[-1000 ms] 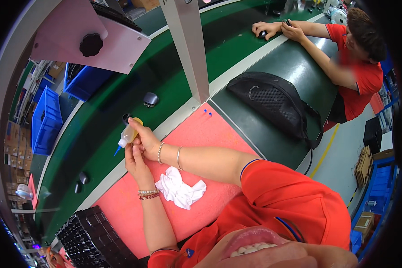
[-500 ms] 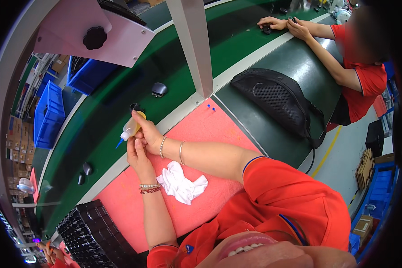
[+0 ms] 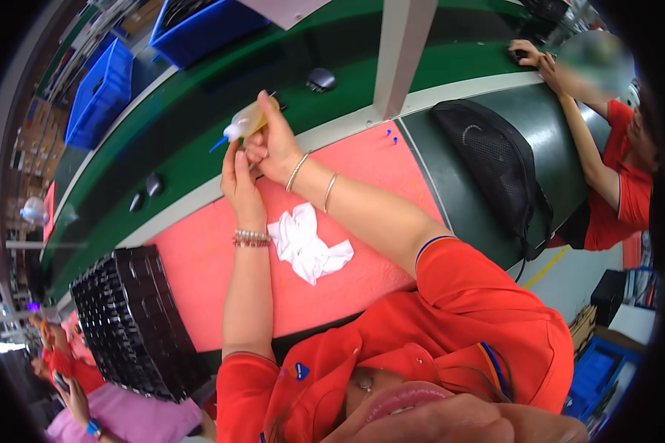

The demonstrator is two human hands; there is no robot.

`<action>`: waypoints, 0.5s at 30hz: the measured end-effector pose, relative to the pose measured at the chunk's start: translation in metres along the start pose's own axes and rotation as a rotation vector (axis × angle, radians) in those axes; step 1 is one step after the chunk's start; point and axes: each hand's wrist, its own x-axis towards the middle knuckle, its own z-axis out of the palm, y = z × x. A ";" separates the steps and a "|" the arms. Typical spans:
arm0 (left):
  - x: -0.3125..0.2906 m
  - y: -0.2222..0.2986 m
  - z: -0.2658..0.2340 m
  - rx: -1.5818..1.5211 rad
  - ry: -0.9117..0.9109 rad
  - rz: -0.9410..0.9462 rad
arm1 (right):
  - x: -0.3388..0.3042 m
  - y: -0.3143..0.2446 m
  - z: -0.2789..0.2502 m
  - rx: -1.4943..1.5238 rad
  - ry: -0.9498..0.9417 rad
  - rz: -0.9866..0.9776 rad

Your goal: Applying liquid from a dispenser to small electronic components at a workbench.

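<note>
A clear squeeze bottle [image 3: 247, 122] with yellowish liquid and a thin blue dispensing tip lies tilted in my right hand [image 3: 276, 144], its tip pointing down to the left. Just below the bottle's neck, my left hand [image 3: 244, 193] is raised with its fingers drawn together, close against the right fingertips. Anything between the left fingers is too small or hidden to make out. Both hands are over the near edge of the green conveyor belt [image 3: 199, 111]. A crumpled white cloth [image 3: 310, 247] rests on the pink foam mat [image 3: 377, 214] under my forearms.
Dark mouse-shaped shells [image 3: 321, 80] sit on the belt. Left of the mat stands a stack of black trays [image 3: 125, 317]. Right are a grey post [image 3: 403, 59], small blue caps [image 3: 391, 136] and a black bag [image 3: 488, 159]. Blue bins [image 3: 100, 92] stand beyond the belt; co-workers sit on both sides.
The view has shifted, so the belt, mat and bag appear higher and further right. My hands keep nearly the same pose around the bottle.
</note>
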 end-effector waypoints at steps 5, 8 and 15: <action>0.010 -0.001 0.003 0.036 0.041 0.077 | -0.012 -0.006 0.019 0.085 -0.098 0.008; 0.049 -0.032 -0.018 0.221 0.061 0.182 | -0.026 -0.004 0.039 0.055 -0.129 -0.027; 0.112 -0.032 0.036 1.149 -0.064 0.391 | -0.034 -0.007 0.053 0.034 -0.049 -0.141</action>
